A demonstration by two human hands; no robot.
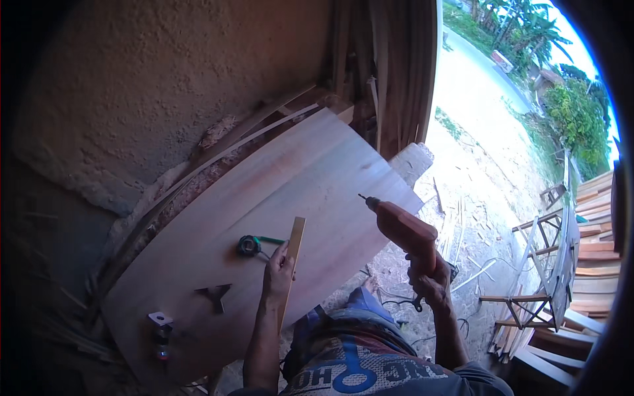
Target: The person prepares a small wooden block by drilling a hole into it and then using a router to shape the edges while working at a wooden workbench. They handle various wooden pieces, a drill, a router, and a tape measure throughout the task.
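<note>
My left hand (279, 269) is closed around a narrow yellowish wooden strip (298, 239), held over a broad wooden panel (317, 171). In my right hand (430, 282) is a reddish power drill (404, 228), gripped by its handle. The drill's thin bit points up and left over the panel's right edge, apart from the strip. Just left of my left hand lies a round black and green tape measure (248, 245), with a green strip reaching toward my fingers. My fingers hide part of the wooden strip.
A dark angular piece (214, 296), a whitish square piece (159, 319) and small blurred items lie on the panel's near left. A rough wall (165, 79) borders the far left. Right, a wooden frame (531, 290) stands before stacked planks (594, 264). Scraps and cords litter the ground.
</note>
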